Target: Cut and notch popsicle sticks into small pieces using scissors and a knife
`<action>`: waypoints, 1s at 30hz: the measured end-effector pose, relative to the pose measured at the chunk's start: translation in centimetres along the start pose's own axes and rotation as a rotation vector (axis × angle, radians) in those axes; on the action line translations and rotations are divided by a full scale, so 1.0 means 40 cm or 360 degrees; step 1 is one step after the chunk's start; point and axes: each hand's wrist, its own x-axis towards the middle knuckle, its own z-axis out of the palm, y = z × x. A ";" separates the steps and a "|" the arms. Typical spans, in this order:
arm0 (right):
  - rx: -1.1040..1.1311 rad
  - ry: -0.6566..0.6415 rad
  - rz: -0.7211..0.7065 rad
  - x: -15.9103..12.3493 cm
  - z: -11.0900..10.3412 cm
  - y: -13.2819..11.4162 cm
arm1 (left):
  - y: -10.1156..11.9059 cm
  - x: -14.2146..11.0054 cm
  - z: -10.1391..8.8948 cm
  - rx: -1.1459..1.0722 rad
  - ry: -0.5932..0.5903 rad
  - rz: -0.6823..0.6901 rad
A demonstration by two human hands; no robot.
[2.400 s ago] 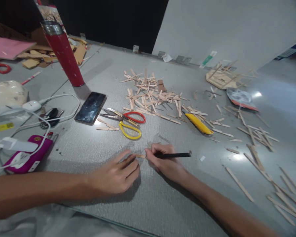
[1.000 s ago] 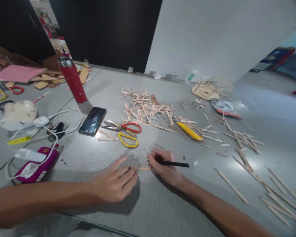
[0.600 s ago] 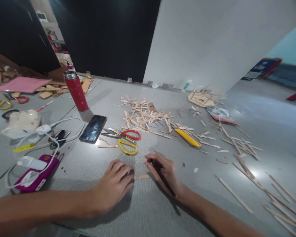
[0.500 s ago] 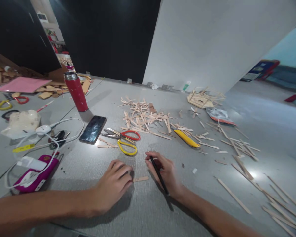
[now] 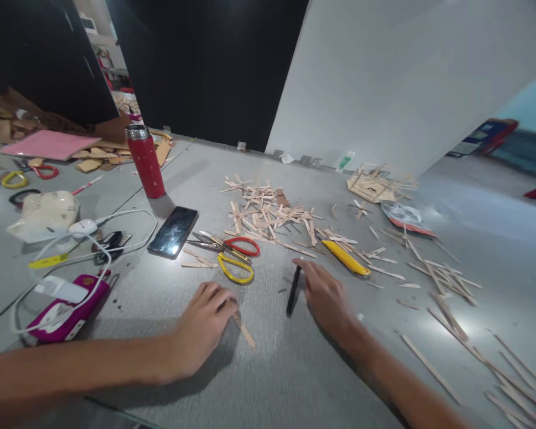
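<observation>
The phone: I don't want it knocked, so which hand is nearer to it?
Left. The left hand is on the near side of the phone, slightly to its right; the right hand is farther away, well to the phone's right, past the scissors.

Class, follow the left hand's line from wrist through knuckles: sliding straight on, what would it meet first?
Beyond the left hand, probably the scissors' yellow handle first; the slanted view leaves exact depth unclear.
</observation>
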 end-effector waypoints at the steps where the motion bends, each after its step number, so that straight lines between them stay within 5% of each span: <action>1: -0.0077 -0.0016 0.0008 0.010 -0.011 0.016 | -0.002 0.000 0.000 0.0062 0.0006 0.0019; 6: -0.0342 -0.0040 -0.0050 0.078 -0.019 -0.016 | 0.012 -0.011 -0.004 0.0334 -0.0097 0.0146; 13: -0.0126 -0.0335 -0.0516 0.274 0.127 -0.215 | 0.034 -0.016 -0.026 0.0371 -0.0225 0.0246; 19: 0.0143 -0.0337 -0.0491 0.305 0.183 -0.249 | 0.023 -0.007 -0.024 0.0427 -0.0190 0.0265; 26: 0.0602 -0.0079 -0.0067 0.212 0.063 -0.208 | 0.019 -0.017 -0.008 0.0445 -0.0122 0.0274; 30: 0.1467 -0.0136 0.0344 0.125 -0.023 -0.178 | 0.023 -0.021 -0.010 0.0338 -0.0110 0.0267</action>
